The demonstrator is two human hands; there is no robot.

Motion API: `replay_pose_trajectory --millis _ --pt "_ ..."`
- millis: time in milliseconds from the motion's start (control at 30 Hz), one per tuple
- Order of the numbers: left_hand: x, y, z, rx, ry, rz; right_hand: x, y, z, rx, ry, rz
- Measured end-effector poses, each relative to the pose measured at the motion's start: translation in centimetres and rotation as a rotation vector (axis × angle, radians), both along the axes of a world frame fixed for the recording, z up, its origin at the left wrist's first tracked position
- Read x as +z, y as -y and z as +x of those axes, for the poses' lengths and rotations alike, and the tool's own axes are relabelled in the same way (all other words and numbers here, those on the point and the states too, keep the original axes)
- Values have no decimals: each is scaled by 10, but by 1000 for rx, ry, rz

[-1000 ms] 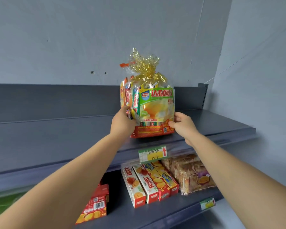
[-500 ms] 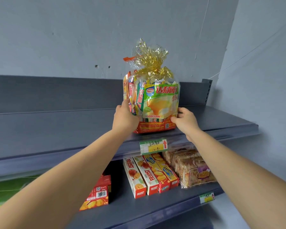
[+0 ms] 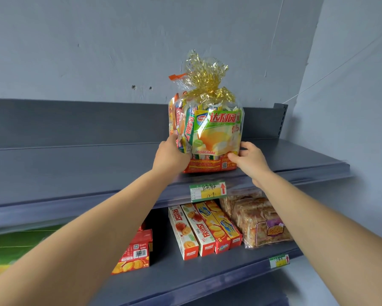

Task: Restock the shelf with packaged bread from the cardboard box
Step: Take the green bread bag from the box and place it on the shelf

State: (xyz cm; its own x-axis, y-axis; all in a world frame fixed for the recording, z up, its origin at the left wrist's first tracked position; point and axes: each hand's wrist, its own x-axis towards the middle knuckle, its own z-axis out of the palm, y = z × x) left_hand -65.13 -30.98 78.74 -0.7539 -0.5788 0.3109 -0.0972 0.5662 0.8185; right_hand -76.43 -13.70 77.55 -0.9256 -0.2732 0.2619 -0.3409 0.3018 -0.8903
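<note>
A clear bag of packaged bread [image 3: 209, 138], tied at the top with a gold ribbon, stands upright on the grey top shelf [image 3: 75, 168] near its front edge. My left hand [image 3: 170, 154] grips the bag's lower left side. On the lower right side, my right hand [image 3: 247, 159] holds the bag with its thumb on the front face. The cardboard box is out of view.
A green price tag [image 3: 207, 192] hangs on the top shelf's front lip under the bag. On the shelf below lie several biscuit boxes [image 3: 204, 230], red boxes [image 3: 134, 250] and a wrapped loaf pack [image 3: 260, 219]. The wall corner is at the right.
The bag has been pushed a little further back onto the top shelf and now stands on it. Both hands stayed on its lower sides.
</note>
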Motion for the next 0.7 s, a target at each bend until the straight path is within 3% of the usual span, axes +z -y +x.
replay_pose_trajectory --millis 200,700 --pt "3 -19 8 78 -89 -183 -2 -4 3 -81 -74 53" --pt "-14 -27 18 -160 -49 -588 -10 -24 30 -216 -248 243"
